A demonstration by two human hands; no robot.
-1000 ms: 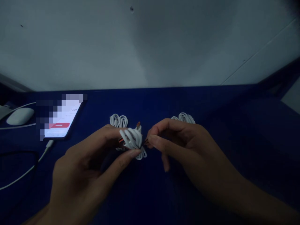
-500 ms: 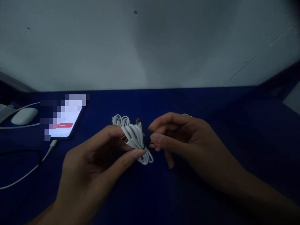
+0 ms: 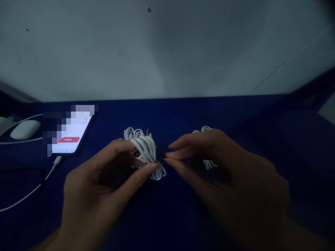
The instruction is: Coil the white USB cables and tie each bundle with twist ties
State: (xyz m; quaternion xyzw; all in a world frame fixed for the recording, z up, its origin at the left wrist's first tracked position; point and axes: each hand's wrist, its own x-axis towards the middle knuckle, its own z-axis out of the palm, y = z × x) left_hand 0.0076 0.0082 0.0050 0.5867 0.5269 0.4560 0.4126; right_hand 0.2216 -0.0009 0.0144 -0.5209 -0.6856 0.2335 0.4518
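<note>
My left hand (image 3: 104,181) pinches a coiled white cable bundle (image 3: 146,153) with an orange plug, held just above the dark blue tabletop (image 3: 167,216). My right hand (image 3: 220,174) hovers beside the bundle on its right, fingers stretched out and together, tips nearly touching the coil, holding nothing. A second white coil (image 3: 131,133) lies on the table just behind the held one. A third white coil (image 3: 206,130) lies behind my right hand, partly hidden by it.
A lit phone (image 3: 70,134) lies at the left with a white charging cable (image 3: 31,190) running toward the front left. A white mouse-shaped object (image 3: 24,129) sits at the far left. A pale wall (image 3: 167,52) rises behind the table.
My right hand has let go near the bundle, and its fingers have straightened. The left hand has shifted the bundle slightly left and down.
</note>
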